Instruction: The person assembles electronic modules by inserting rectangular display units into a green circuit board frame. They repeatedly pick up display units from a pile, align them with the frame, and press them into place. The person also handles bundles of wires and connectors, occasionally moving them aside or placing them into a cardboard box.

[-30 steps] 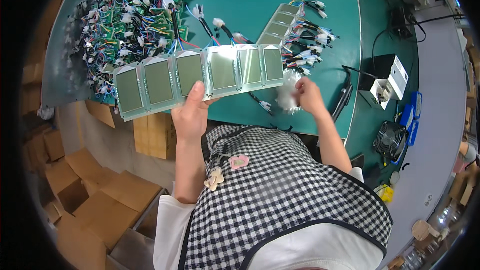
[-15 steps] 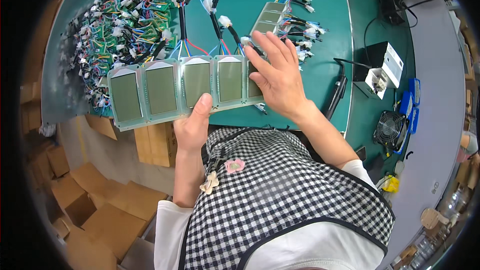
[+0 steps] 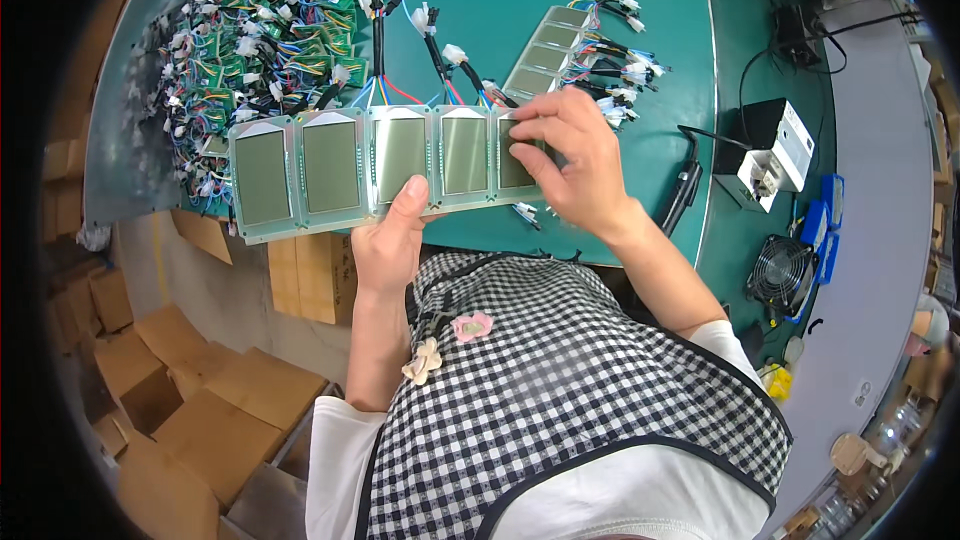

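- A green bench [image 3: 655, 0] spreads across the upper view; at its left is a dense heap of small circuit boards [image 3: 300, 40] tangled with coloured wires and white plugs.
- Farther back on the bench, right of centre, lies a second strip of screens [image 3: 547, 60], with bundled wires along its right side.
- To the right lie a black-handled tool [image 3: 682, 195], a black-and-white box [image 3: 785, 145] and a round fan [image 3: 782, 273].
- Open cardboard boxes [image 3: 210, 440] fill the lower left, beside a checked apron [image 3: 560, 360].
- A long strip of screens [image 3: 335, 170] is held up above the bench's near edge, wires rising from its top edge.
- The left hand [image 3: 390, 245] grips its lower edge near the middle, thumb on the front.
- The right hand [image 3: 575, 160], fingers bent, covers part of the rightmost screen; whether it grips, I cannot tell.
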Action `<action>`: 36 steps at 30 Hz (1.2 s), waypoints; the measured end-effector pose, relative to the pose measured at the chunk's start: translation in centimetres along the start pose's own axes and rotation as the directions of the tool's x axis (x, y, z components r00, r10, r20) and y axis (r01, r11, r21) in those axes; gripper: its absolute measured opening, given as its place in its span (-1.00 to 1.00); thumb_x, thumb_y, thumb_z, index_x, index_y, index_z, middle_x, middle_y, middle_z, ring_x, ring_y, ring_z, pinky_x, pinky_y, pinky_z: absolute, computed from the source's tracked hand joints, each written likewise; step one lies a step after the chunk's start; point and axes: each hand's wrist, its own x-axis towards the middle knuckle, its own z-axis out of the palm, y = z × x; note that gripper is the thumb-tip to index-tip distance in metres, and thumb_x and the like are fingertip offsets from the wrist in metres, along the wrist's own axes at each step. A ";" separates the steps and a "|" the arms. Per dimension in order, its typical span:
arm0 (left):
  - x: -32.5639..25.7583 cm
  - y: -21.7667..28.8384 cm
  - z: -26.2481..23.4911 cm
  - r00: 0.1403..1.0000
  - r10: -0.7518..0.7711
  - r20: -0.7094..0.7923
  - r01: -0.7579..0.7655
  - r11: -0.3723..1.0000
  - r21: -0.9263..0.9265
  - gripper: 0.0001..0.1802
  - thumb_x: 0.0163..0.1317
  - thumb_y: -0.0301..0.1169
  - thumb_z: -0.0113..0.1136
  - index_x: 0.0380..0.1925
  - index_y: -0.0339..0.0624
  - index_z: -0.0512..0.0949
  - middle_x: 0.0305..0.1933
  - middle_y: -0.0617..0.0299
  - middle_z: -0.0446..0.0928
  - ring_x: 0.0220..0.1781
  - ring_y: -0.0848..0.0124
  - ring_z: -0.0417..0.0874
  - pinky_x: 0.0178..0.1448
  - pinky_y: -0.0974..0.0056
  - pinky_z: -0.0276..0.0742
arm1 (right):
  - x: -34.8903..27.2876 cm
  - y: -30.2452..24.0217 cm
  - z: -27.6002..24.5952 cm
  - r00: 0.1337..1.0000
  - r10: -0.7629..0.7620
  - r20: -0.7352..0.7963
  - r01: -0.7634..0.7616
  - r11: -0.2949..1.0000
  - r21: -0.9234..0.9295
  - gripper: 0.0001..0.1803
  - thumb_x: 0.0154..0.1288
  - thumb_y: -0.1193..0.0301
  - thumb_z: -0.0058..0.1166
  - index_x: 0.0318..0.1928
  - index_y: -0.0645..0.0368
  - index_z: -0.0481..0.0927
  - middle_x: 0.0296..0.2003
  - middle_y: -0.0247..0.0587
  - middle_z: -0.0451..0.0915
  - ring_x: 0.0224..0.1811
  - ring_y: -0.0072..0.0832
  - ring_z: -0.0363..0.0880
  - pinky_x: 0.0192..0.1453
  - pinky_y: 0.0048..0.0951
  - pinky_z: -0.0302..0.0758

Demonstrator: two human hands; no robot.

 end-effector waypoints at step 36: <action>1.9 0.8 -1.4 0.997 0.068 0.035 -0.067 0.998 -0.010 -0.59 0.19 -0.48 -0.14 0.06 -0.37 0.21 -0.01 0.01 0.39 -0.04 0.20 0.51 -0.05 0.08 0.53 | -3.8 2.7 -4.2 0.902 0.385 -0.194 -0.412 0.902 -0.126 -0.45 -0.11 0.45 0.20 -0.01 0.20 0.38 -0.11 -0.05 0.39 -0.12 -0.23 0.42 -0.10 -0.36 0.41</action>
